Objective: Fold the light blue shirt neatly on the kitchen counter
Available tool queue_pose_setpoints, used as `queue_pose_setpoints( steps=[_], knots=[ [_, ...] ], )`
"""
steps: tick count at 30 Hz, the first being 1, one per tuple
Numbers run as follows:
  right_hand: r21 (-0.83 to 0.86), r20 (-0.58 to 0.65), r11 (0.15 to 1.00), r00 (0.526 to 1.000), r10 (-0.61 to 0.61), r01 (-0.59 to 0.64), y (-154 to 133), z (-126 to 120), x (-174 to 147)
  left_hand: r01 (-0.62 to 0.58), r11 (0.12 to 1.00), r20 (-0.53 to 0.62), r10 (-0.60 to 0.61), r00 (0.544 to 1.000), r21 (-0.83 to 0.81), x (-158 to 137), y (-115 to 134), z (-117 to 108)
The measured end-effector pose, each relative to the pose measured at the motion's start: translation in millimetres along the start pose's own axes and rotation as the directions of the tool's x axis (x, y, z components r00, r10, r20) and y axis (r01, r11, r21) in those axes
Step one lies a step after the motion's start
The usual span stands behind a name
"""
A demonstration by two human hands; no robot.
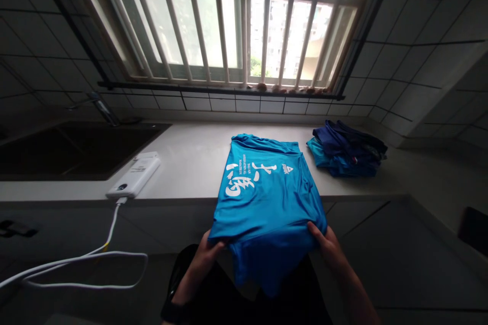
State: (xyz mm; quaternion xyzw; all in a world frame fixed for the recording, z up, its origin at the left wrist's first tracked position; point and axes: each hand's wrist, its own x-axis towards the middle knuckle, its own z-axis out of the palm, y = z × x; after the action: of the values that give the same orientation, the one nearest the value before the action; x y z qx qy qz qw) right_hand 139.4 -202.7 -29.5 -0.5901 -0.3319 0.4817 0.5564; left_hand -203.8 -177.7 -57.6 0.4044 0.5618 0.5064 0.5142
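A shiny blue T-shirt with white lettering lies partly on the white counter, its near part hanging over the front edge. My left hand grips its near left corner, thumb on top and fingers tucked out of sight below. At the near right corner, my right hand pinches the cloth the same way. Between both hands a loose flap of the shirt droops below the counter edge. The far end of the shirt is bunched in folds on the counter.
A pile of folded blue and navy clothes sits at the back right. To the left are a white power bank with a white cable, a dark sink and a faucet. A barred window is behind the counter.
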Motion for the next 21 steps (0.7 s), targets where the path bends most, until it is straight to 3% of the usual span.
queue_pose_setpoints(
  steps=[3, 6, 10, 13, 15, 17, 21],
  knots=[
    [-0.003, -0.093, 0.985, 0.98, -0.174, 0.174, -40.2, 8.8, -10.4, -0.068, 0.991, -0.064, 0.061, 0.996, -0.115, -17.4, 34.8, 3.6],
    [0.039, -0.114, 0.949, 0.945, -0.306, 0.312, -85.8, 20.8, -8.5, -0.169, 0.976, -0.052, 0.163, 0.985, -0.136, -18.9, 84.9, 16.3],
    [-0.093, -0.093, 0.826, 0.821, -0.563, 0.556, -143.2, 36.0, 10.6, -0.359, 0.906, -0.082, 0.35, 0.933, -0.222, 11.4, 148.6, 38.3],
    [-0.168, -0.076, 0.76, 0.761, -0.645, 0.628, -168.0, 46.5, 26.7, -0.468, 0.853, -0.105, 0.456, 0.884, -0.23, 35.6, 176.8, 50.5],
    [-0.144, -0.06, 0.769, 0.771, -0.635, 0.622, -170.2, 50.1, 33.3, -0.452, 0.855, -0.084, 0.446, 0.891, -0.255, 41.5, 182.3, 54.4],
    [-0.086, -0.013, 0.809, 0.811, -0.585, 0.582, -162.3, 48.6, 35.2, -0.366, 0.883, -0.042, 0.37, 0.928, -0.294, 38.5, 177.7, 54.3],
    [0.001, 0.25, 0.953, 0.923, -0.294, 0.303, -135.6, 33.4, 29.3, -0.059, 0.939, 0.107, 0.101, 0.989, -0.337, 20.6, 154.6, 44.3]
  ],
)
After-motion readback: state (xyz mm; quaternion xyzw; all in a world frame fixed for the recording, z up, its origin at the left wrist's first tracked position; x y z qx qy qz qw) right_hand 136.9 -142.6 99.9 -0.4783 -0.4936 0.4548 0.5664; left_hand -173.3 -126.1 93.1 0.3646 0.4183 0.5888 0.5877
